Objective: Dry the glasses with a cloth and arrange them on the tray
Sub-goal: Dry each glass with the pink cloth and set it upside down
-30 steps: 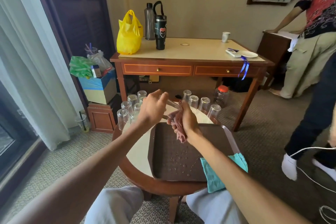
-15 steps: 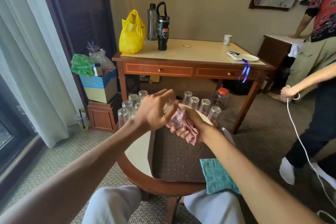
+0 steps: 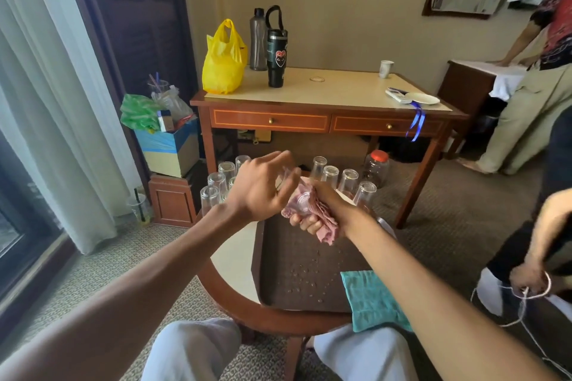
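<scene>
My left hand [image 3: 260, 192] holds a clear glass [image 3: 292, 184] over the far end of the brown tray [image 3: 309, 269]. My right hand [image 3: 318, 210] grips a pink cloth [image 3: 312, 213] wrapped round the glass's lower end. Much of the glass is hidden by the fingers and the cloth. Several upside-down glasses stand on the round table [image 3: 235, 260] beyond the tray, one group at the left [image 3: 216, 185] and a row at the right [image 3: 346, 181]. Water drops dot the tray's surface.
A teal cloth [image 3: 371, 297] lies over the tray's near right corner. Behind stands a desk [image 3: 325, 102] with a yellow bag [image 3: 223, 62], bottles and a plate. A jar [image 3: 376, 164] sits on the floor. Two people stand at the right, one handling a white cord [image 3: 526, 297].
The pink cloth has been wrapped round the glass's end, and both hands have shifted slightly. At the right, the person with the cord has lowered a hand.
</scene>
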A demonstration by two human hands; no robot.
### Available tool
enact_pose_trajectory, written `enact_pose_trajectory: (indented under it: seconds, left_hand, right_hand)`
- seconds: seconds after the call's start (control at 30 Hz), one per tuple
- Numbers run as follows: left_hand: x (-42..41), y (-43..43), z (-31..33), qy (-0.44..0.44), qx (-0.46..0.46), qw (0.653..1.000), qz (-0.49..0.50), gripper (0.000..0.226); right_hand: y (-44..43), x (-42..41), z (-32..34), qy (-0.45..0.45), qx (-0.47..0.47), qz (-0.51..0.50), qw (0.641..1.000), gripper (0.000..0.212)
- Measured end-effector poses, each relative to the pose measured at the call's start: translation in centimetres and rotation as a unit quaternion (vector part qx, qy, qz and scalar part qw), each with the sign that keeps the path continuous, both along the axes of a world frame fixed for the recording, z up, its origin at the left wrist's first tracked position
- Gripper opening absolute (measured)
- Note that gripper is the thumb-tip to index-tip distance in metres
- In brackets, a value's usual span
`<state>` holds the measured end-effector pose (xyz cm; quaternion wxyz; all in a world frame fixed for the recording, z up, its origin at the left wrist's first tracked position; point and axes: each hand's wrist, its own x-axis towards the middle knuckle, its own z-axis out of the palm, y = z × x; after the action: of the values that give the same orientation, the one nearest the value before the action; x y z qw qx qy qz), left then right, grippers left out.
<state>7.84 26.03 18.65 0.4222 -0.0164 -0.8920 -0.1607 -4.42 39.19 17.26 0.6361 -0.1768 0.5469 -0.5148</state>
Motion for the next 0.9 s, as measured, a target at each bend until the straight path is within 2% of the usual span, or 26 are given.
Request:
enact_pose_trajectory:
  seconds: [0.03,0.1,0.17,0.23,0.27,0.33,0.37,0.4,0.43,0.5,0.53,0.57,0.63,0.67,0.73,0.77,0.83,0.9]
  left_hand:
    - [0.1,-0.2,0.0,-0.001,-0.033,0.999,-0.022,0.037]
    - [-0.1,-0.3,-0.2,-0.012,-0.032,0.999,-0.022,0.036]
    - [-0.4,-0.1,-0.2,-0.035,0.036,0.999,0.012,0.036]
    - [-1.0,0.0,-0.1,-0.080,0.162,0.981,0.065,0.040]
    - [-1.3,0.0,0.2,-0.117,0.254,0.957,0.080,0.042]
    - [-1.8,0.0,0.9,-0.199,0.451,0.867,0.078,0.042]
    - [-1.8,-0.1,1.1,-0.229,0.514,0.823,0.079,0.043]
    - [-1.8,-0.1,1.3,-0.243,0.544,0.799,0.081,0.044]
    - [-1.7,-0.1,1.3,-0.245,0.556,0.789,0.084,0.045]
    - [-1.7,-0.2,1.3,-0.219,0.542,0.806,0.090,0.046]
    - [-1.6,-0.1,1.2,-0.187,0.510,0.834,0.093,0.046]
    - [-1.6,-0.1,0.9,-0.144,0.452,0.875,0.095,0.045]
    - [-1.3,-0.4,0.2,-0.041,0.270,0.958,0.091,0.042]
    - [-1.0,-0.5,0.1,-0.005,0.181,0.981,0.070,0.039]
    - [-0.6,-0.6,-0.2,0.028,0.067,0.997,0.024,0.037]
    - [-0.6,-0.9,-0.5,0.037,0.052,0.998,0.015,0.036]
    - [-0.5,-1.2,-0.8,0.046,0.075,0.996,0.019,0.034]
    - [-0.8,-1.2,-0.7,0.022,0.163,0.985,0.052,0.038]
  right_hand:
    - [0.2,-0.2,0.2,-0.018,0.007,0.020,1.000,0.065]
    - [0.3,0.2,0.5,0.001,0.015,0.003,1.000,0.065]
    - [-0.1,1.2,0.5,0.078,-0.008,-0.084,0.993,0.067]
    - [-0.8,2.0,-0.4,0.198,-0.058,-0.211,0.955,0.071]
    - [-1.1,2.3,-1.1,0.285,-0.077,-0.262,0.919,0.073]
    - [-1.4,2.4,-1.8,0.440,-0.109,-0.323,0.831,0.069]
    - [-1.4,2.4,-2.1,0.488,-0.126,-0.338,0.795,0.065]
    - [-1.4,2.3,-2.1,0.518,-0.138,-0.343,0.771,0.062]
    - [-1.4,2.3,-2.0,0.531,-0.144,-0.339,0.763,0.061]
    - [-1.9,1.7,-1.7,0.516,-0.144,-0.318,0.783,0.062]
    - [-2.1,1.4,-1.4,0.482,-0.137,-0.299,0.812,0.064]
    - [-2.3,1.0,-1.0,0.427,-0.125,-0.273,0.853,0.066]
    - [-2.2,0.1,0.1,0.251,-0.077,-0.188,0.946,0.064]
    - [-1.9,-0.2,0.8,0.172,-0.032,-0.129,0.976,0.060]
    - [-1.2,-0.2,1.8,0.080,0.035,-0.026,0.996,0.057]
    - [-0.9,0.1,2.3,0.063,0.043,-0.002,0.997,0.058]
    - [-1.2,0.5,2.6,0.073,0.039,-0.026,0.996,0.060]
    - [-1.9,1.3,2.1,0.178,-0.017,-0.117,0.977,0.064]
